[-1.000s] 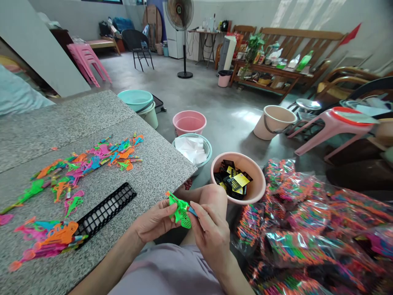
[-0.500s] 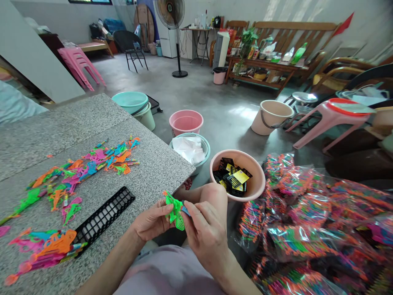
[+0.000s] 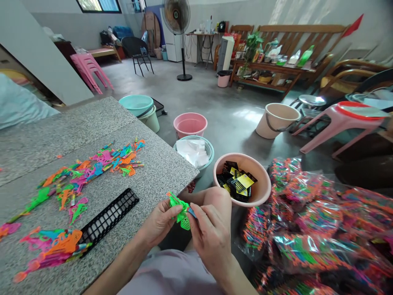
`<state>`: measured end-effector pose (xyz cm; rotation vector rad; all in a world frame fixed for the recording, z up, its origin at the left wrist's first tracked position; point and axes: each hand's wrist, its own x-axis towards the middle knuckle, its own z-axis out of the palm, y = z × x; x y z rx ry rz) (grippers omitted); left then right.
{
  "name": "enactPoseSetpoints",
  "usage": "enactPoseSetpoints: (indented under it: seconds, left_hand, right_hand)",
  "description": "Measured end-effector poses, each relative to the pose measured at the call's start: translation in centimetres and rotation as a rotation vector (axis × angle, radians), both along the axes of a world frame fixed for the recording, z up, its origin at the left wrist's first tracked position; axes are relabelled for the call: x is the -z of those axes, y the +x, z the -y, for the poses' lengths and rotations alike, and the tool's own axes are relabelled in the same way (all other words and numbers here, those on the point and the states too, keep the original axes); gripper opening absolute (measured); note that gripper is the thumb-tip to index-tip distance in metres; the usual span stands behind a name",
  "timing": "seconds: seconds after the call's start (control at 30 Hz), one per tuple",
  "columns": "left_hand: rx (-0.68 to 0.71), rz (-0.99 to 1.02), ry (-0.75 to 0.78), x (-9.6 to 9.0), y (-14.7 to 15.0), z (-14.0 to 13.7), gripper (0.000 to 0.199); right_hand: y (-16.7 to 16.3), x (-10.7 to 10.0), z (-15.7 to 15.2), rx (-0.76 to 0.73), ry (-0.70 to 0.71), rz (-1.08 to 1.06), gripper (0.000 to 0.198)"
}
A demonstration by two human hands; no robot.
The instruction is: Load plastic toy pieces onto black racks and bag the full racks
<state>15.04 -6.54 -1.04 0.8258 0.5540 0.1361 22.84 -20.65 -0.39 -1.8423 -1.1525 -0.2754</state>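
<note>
Lit in cool, middling daylight, brightest at the window (image 3: 100, 5). Streaked pale on the back wall (image 3: 294, 12), glaring white on the floor (image 3: 245, 116), glinting off the plastic bags (image 3: 313, 250). Sinks into murk beside the pink stool (image 3: 321, 130), too dark to read with confidence. Stretched, leaning and softly smeared toward the edges.

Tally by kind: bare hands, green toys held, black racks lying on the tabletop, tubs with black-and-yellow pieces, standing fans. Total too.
Left hand and right hand: 2
Green toy, held: 1 as far as shows; blue piece at right fingertips not counted
Black rack on tabletop: 1
Peach tub with black-and-yellow pieces: 1
Standing fan: 1
Total: 6
</note>
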Motion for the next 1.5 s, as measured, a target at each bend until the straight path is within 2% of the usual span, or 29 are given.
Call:
enactPoseSetpoints:
  seconds: [0.3, 0.43, 0.57, 0.8, 1.0, 1.13, 1.23, 1.27, 1.33, 1.4, 1.43, 1.47, 1.5]
  left_hand:
    - [-0.145, 0.026, 0.208, 2.2, 0.7, 1.9, 0.032]
    - [-0.128, 0.04, 0.238, 2.6, 0.6, 1.8, 0.041]
    - [-0.131, 0.039, 0.258, 2.8, -0.6, 0.5, 0.046]
    - [-0.227, -0.003, 0.292, 2.2, -4.5, -0.8, 0.051]
    - [-0.357, -0.089, 0.398, 2.3, -7.1, -2.5, 0.048]
    - [-0.45, -0.142, 0.446, 3.6, -7.9, -3.8, 0.048]
    - [-0.419, -0.163, 0.45, 4.1, -8.7, -4.1, 0.043]
    - [-0.417, -0.166, 0.443, 3.8, -9.4, -3.9, 0.043]
    - [-0.43, -0.202, 0.463, 2.5, -11.3, -3.4, 0.059]
    - [-0.388, -0.261, 0.579, 0.4, -14.2, -2.8, 0.071]
    - [-0.325, -0.289, 0.69, -0.7, -15.8, -2.7, 0.065]
    - [-0.279, -0.306, 0.827, -1.8, -17.4, -2.9, 0.047]
    - [-0.313, -0.353, 0.992, -2.5, -18.9, -3.3, 0.032]
  right_hand:
    - [0.7, 2.1, 0.4, 0.058, 0.0, 0.03, 0.019]
    - [2.1, 3.3, 1.2, -0.06, 0.056, 0.028, 0.021]
    - [3.0, 3.6, 0.0, -0.231, 0.049, -0.055, 0.022]
    - [-0.3, 4.1, -3.7, -0.362, 0.07, -0.235, 0.019]
    - [-1.5, 5.9, -6.6, -0.468, -0.053, -0.283, 0.021]
    - [-1.6, 5.4, -8.7, -0.494, -0.181, -0.171, 0.019]
    - [-1.7, 4.9, -9.7, -0.526, -0.282, -0.161, 0.019]
    - [-1.7, 4.9, -9.9, -0.535, -0.31, -0.175, 0.019]
    - [-1.5, 5.2, -10.2, -0.524, -0.333, -0.202, 0.017]
    - [-1.3, 5.8, -10.9, -0.489, -0.331, -0.26, 0.014]
    - [-1.3, 6.2, -11.5, -0.498, -0.337, -0.317, 0.012]
    - [-1.6, 6.6, -12.3, -0.537, -0.355, -0.392, 0.01]
    - [-2.1, 6.9, -13.4, -0.601, -0.379, -0.475, 0.007]
